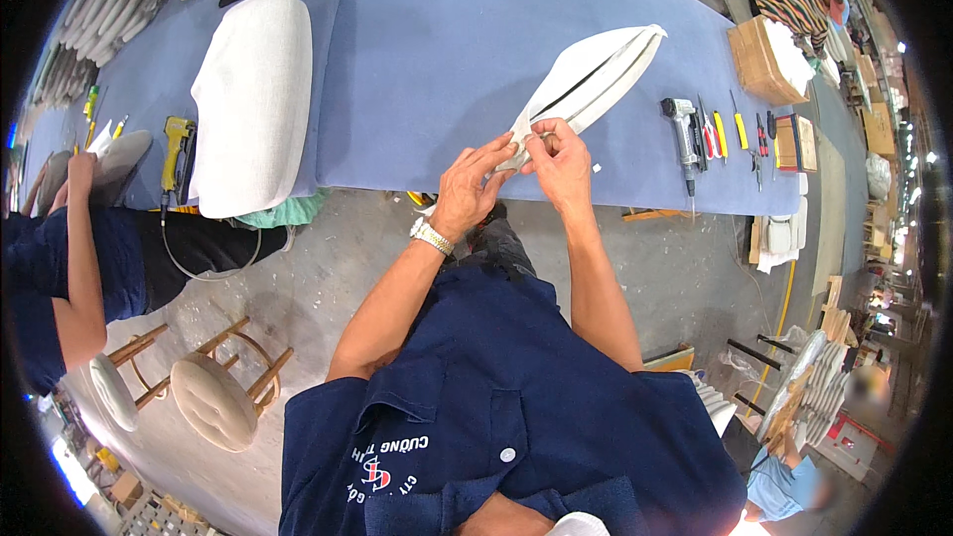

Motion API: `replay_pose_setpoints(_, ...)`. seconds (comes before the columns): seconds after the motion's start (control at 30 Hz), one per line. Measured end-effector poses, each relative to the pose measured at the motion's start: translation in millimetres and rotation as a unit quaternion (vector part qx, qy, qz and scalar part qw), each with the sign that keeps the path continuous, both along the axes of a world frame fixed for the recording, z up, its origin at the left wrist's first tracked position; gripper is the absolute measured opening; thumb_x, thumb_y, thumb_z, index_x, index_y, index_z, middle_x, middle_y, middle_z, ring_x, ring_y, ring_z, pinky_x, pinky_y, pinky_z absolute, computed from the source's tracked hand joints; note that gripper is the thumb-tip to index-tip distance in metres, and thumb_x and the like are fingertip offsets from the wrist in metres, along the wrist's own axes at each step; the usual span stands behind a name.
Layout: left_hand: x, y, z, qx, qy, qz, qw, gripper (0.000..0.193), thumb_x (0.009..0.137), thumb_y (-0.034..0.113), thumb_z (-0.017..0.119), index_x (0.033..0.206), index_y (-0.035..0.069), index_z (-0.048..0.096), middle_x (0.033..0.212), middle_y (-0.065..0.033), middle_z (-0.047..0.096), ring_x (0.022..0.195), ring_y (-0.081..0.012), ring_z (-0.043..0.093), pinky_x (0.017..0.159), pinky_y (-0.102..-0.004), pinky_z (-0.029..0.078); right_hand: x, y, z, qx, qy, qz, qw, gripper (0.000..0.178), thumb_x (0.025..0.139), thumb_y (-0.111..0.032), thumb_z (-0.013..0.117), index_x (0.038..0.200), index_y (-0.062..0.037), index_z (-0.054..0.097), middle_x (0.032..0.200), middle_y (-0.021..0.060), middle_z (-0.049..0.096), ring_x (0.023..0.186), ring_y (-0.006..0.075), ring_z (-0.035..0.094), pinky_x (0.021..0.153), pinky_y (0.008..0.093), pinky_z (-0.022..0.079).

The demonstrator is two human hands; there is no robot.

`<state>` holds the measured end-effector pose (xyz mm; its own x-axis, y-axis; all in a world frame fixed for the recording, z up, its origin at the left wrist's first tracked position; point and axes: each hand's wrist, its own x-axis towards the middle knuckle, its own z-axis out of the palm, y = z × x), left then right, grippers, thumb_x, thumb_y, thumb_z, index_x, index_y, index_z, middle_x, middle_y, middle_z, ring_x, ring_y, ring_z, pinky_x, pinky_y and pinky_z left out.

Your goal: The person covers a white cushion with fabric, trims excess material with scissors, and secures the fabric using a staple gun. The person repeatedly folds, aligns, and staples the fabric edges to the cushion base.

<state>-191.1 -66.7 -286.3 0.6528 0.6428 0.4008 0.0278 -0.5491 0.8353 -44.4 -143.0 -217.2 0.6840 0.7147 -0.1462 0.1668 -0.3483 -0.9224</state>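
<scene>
A long white fabric-covered piece (576, 65), pointed at its far end and split lengthwise by a dark gap, slants over the blue table toward the far right. Both hands are closed on its near end, close to the table's front edge. My left hand (467, 191), with a watch at the wrist, grips the edge from the left. From the right, my right hand (564, 171) pinches the fabric with thumb and bent fingers. The fingertips of the two hands nearly meet, and what lies between them is partly hidden.
On the blue table (417, 50), a silver air tool (681, 139), pliers (709, 134) and screwdrivers lie to the right, near a cardboard box (766, 62). Left are a white padded stack (253, 104) and a yellow-green staple gun (178, 159). A co-worker's arm (84, 258) is further left, near stools (216, 402).
</scene>
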Motion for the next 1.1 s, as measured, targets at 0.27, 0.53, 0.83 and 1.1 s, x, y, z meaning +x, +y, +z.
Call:
replay_pose_setpoints(0.27,-5.6,-2.5,5.9,-0.011,0.035,0.001,0.999,0.049,0.084,-0.006,0.073,0.132,0.007,0.069,0.140,-0.0120,0.068,0.110,-0.0305,0.069,0.094,-0.0405,0.054,-2.4,3.3,1.5,-0.021,-0.027,0.031,0.999,0.036,0.092,-0.032,0.080,0.104,-0.0007,0.069,0.066,0.0057,0.069,0.058,0.0117,0.067,0.054,0.0298,0.048)
replay_pose_setpoints(0.53,-2.4,-5.0,5.7,-0.064,0.047,0.001,0.997,0.043,0.089,-0.003,0.071,0.131,0.007,0.070,0.142,-0.0117,0.067,0.114,-0.0258,0.069,0.087,-0.0364,0.058,9.4,5.3,-10.7,0.022,0.066,0.022,0.997,0.029,0.097,-0.024,0.074,0.107,0.0027,0.068,0.075,0.0057,0.071,0.065,0.0127,0.070,0.056,0.0309,0.054)
replay_pose_setpoints(0.83,0.9,-6.2,5.2,-0.029,0.063,0.066,0.995,0.041,0.092,0.000,0.071,0.132,0.005,0.070,0.143,-0.0161,0.065,0.126,-0.0308,0.066,0.107,-0.0396,0.051,105.2,-51.7,-43.0,0.095,0.112,0.054,0.988,0.021,0.098,-0.017,0.073,0.113,-0.0026,0.070,0.094,0.0042,0.071,0.084,0.0114,0.068,0.077,0.0289,0.056)
replay_pose_setpoints(1.1,0.0,-16.3,9.7,-0.095,0.094,0.102,0.986,0.042,0.092,-0.007,0.067,0.133,0.002,0.069,0.143,-0.0218,0.064,0.136,-0.0331,0.060,0.114,-0.0419,0.047,361.3,-155.9,-155.9,-0.123,-0.242,-0.225,0.936,0.059,0.083,-0.024,0.082,0.135,-0.0039,0.061,0.128,0.0197,0.068,0.119,0.0347,0.065,0.102,0.0448,0.051)
